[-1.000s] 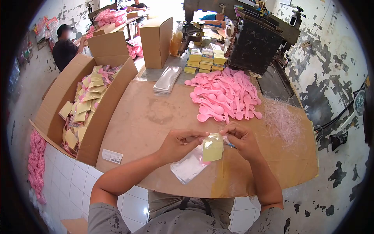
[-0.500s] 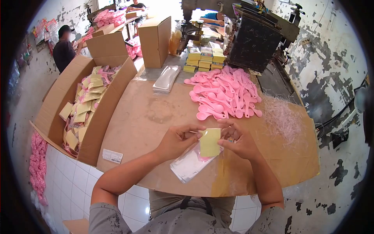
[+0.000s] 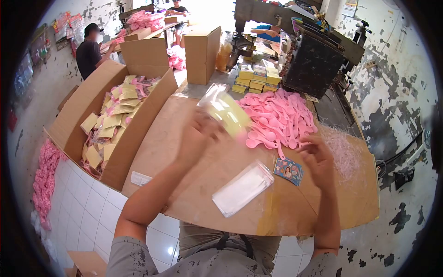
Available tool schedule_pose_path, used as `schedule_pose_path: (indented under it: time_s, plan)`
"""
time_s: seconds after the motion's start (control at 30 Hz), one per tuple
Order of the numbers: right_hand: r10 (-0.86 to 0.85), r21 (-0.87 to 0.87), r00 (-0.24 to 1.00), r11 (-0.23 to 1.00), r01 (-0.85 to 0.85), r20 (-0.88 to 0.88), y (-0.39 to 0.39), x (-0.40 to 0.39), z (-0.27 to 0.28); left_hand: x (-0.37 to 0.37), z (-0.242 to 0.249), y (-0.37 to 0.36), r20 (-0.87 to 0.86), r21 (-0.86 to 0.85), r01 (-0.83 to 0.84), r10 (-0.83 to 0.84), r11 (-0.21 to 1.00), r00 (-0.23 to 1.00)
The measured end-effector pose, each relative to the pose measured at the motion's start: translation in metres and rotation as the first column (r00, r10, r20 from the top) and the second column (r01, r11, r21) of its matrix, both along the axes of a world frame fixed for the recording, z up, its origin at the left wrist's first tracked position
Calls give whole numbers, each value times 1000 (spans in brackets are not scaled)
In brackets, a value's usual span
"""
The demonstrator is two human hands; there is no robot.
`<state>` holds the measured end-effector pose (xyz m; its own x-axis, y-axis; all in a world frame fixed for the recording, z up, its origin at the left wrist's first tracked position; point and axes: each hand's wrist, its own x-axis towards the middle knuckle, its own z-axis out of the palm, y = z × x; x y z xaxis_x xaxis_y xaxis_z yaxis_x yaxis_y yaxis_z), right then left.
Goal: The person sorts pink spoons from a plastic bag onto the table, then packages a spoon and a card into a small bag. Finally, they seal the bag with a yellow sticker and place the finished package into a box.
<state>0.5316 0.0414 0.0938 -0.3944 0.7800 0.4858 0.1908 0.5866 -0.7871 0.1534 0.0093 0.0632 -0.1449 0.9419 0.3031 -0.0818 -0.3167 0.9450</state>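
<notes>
My left hand (image 3: 199,130), smeared by motion, is closed on a clear plastic packet with a pale yellow card (image 3: 230,113) inside, held above the cardboard-covered table. Something pink shows at the packet's lower end. My right hand (image 3: 319,159) is empty, its fingers bent and apart, by the right edge of a heap of pink plastic measuring spoons (image 3: 279,117). Just left of that hand lies a small stack of printed cards (image 3: 288,171). A pile of clear plastic bags (image 3: 243,188) rests on the table in front of me.
To the left stands an open carton (image 3: 146,130) filled with packed yellow-card packets (image 3: 115,121). Stacks of cards (image 3: 256,76) sit behind the spoons, beside a black machine (image 3: 314,57). Shredded clear strips (image 3: 342,150) lie at right. A co-worker (image 3: 88,53) is at the far left.
My left hand has carried the packet up and left from the bag pile. The right hand has let go of it and moved right. The printed cards and the bag pile are now uncovered.
</notes>
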Motion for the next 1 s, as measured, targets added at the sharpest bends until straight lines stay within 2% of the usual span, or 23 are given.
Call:
schedule_pose_path:
  time_s: [0.03,0.07,0.17,0.2,0.27,0.3,0.33,0.37,0.4,0.43,0.47,0.5,0.53,0.6,0.63,0.7,0.73,0.8,0.87,0.93,1.0]
  plan:
    - [-27,-41,999,999,26,-23,1,16,7,-18,11,9,198,110,-195,171,975,965]
    - [-55,-83,997,995,52,-46,0,32,14,-30,21,17,402,178,-396,301,901,865]
    - [-103,-117,992,989,94,-68,-4,80,36,-47,36,21,738,47,-515,317,856,595]
    - [-104,-116,994,988,98,-44,-4,97,44,-57,12,30,704,63,-421,258,905,661]
    - [32,-115,959,991,-67,-282,7,147,45,-36,-4,29,426,-35,-240,231,970,875]
    - [92,-102,916,985,-142,-390,10,170,48,-21,-14,27,277,-108,-152,176,983,945]
    - [-78,-121,981,991,57,-176,14,188,46,-9,-27,26,87,-75,-92,99,993,991]
    - [-253,-93,967,962,256,42,22,205,38,4,-40,26,-110,-48,-22,17,999,994]
    - [-418,-26,874,899,438,249,31,222,24,16,-49,23,-306,-32,55,-62,998,950]
    - [-556,74,712,807,586,428,40,236,7,30,-54,12,-441,-43,55,-69,998,895]
    - [-658,204,499,697,688,564,52,247,-8,41,-54,0,-569,-46,49,-67,998,819]
    - [-715,348,253,578,738,651,60,246,-14,48,-51,-8,-686,-46,36,-58,998,725]
    - [-724,494,-12,458,739,690,61,249,-18,52,-50,-11,-731,10,60,-34,998,681]
    - [-777,536,223,582,612,589,49,245,-6,59,-48,-16,-801,117,98,36,988,598]
    - [-771,559,344,629,540,536,39,231,-1,61,-45,-17,-815,99,103,21,990,579]
    - [-686,359,510,716,598,519,35,206,-1,65,-43,-19,-844,56,126,-20,990,536]
    - [-643,258,590,752,606,489,33,189,0,66,-47,-19,-827,46,135,-38,990,561]
    - [-428,164,719,898,409,548,11,126,2,67,-59,-19,-790,26,149,-71,989,609]
    - [-179,19,764,977,214,620,-10,72,3,67,-52,-20,-740,-90,129,-153,988,656]
    - [-122,150,771,988,35,625,-18,43,-18,69,-48,-22,-674,-162,117,-196,980,712]
    - [-183,163,740,982,100,647,-21,29,-25,69,-47,-24,-604,-188,102,-197,977,773]
